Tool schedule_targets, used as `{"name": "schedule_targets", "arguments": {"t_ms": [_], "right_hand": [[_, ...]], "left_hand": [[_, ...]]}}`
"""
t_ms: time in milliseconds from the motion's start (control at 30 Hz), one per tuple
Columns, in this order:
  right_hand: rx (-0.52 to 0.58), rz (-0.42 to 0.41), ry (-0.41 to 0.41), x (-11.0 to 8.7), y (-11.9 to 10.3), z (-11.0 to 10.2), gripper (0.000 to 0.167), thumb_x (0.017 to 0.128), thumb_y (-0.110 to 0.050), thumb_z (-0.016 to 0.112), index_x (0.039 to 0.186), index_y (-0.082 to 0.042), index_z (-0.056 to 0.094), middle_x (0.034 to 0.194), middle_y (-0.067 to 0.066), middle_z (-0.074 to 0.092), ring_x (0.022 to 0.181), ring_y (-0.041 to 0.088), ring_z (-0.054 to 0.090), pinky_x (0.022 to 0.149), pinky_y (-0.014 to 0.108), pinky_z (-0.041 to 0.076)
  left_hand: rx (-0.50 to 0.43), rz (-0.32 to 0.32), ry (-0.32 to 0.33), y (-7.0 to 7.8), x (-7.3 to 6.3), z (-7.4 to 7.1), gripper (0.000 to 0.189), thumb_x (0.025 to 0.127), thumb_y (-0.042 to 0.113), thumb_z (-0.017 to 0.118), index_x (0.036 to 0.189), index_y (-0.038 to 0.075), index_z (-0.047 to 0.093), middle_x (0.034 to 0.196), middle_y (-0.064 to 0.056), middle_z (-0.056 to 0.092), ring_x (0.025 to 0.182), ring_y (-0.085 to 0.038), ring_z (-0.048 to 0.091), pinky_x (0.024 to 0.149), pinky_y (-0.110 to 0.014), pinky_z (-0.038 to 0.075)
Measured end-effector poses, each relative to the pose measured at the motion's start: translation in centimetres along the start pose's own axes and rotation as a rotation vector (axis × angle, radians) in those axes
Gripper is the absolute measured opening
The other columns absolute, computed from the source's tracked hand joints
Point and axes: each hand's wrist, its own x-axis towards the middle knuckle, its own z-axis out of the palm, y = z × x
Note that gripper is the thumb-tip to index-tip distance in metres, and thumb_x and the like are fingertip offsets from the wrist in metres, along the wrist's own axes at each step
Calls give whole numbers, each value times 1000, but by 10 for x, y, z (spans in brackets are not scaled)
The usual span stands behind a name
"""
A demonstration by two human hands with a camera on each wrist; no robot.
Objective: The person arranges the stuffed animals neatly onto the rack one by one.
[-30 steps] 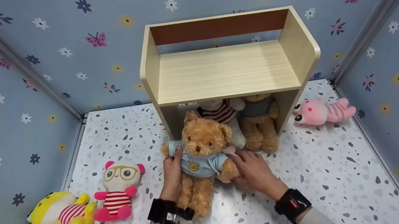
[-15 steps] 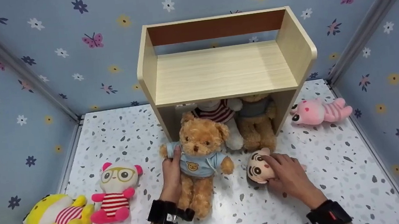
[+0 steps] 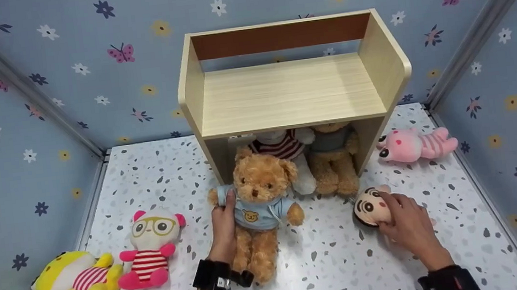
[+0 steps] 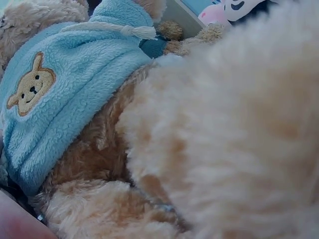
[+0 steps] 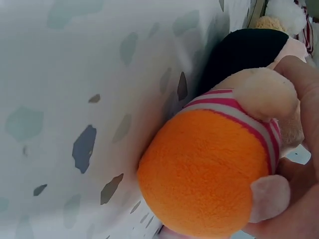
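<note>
A brown teddy bear (image 3: 256, 179) in a light blue hoodie stands in front of the shelf's lower opening, leaning back a little. My left hand (image 3: 223, 229) grips it at its arm and side, the thumb over the sleeve. In the left wrist view, the hoodie (image 4: 75, 79) and blurred fur fill most of the picture. To the right, my right hand (image 3: 411, 225) holds a small doll (image 3: 372, 207) with black hair around its head and upper body. The right wrist view shows its orange bottoms (image 5: 204, 169) and striped top, low over the speckled surface.
Under the wooden shelf (image 3: 291, 92) sit a white plush in a striped top (image 3: 283, 148) and a brown bear in grey (image 3: 334, 165). A pink plush (image 3: 416, 144) lies to the right. At left are a panda plush (image 3: 148, 262) and a yellow plush (image 3: 76, 277).
My right hand has moved away from the teddy bear to the right, bringing the doll out from behind the bear's arm. My left hand stays on the bear.
</note>
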Motion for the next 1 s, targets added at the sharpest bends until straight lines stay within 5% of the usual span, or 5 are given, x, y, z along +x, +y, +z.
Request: {"name": "schedule_targets", "arguments": {"t_ms": [300, 467, 567, 767, 1000], "right_hand": [[-25, 59, -123, 1, -13, -16, 90, 86, -28, 79, 161, -11, 32, 151, 29, 42, 141, 54, 33, 103, 80, 27], [25, -49, 89, 5, -47, -20, 80, 86, -22, 82, 154, -3, 45, 150, 29, 47, 141, 53, 36, 106, 75, 32], [181, -122, 172, 14, -80, -12, 67, 89, -19, 81, 148, 0, 53, 147, 25, 53, 137, 46, 47, 109, 65, 38], [619, -93, 28, 26, -134, 18, 68, 98, -23, 73, 155, -1, 43, 151, 18, 53, 138, 35, 51, 110, 56, 43], [880, -36, -129, 43, -166, 46, 75, 100, -30, 72, 161, -12, 33, 157, 11, 48, 141, 29, 49, 111, 48, 44]], "left_hand": [[-17, 7, -9, -2, -1, 2, 59, 103, 49, 60, 130, -4, 60, 127, -17, 65, 121, -27, 59, 106, -37, 42], [-31, 4, -7, -2, -2, 4, 57, 104, 47, 60, 128, -4, 61, 120, -15, 68, 114, -24, 62, 101, -34, 45], [-58, 16, 0, -4, -2, 7, 53, 104, 44, 61, 124, -5, 62, 113, -13, 70, 106, -21, 64, 96, -29, 48], [-82, 24, -19, -8, -1, 15, 49, 105, 41, 60, 118, -5, 64, 104, -12, 71, 99, -21, 66, 91, -28, 51], [-53, -23, -46, -9, -5, 20, 65, 107, 44, 55, 144, -10, 48, 144, -26, 51, 138, -35, 47, 115, -44, 36]]}}
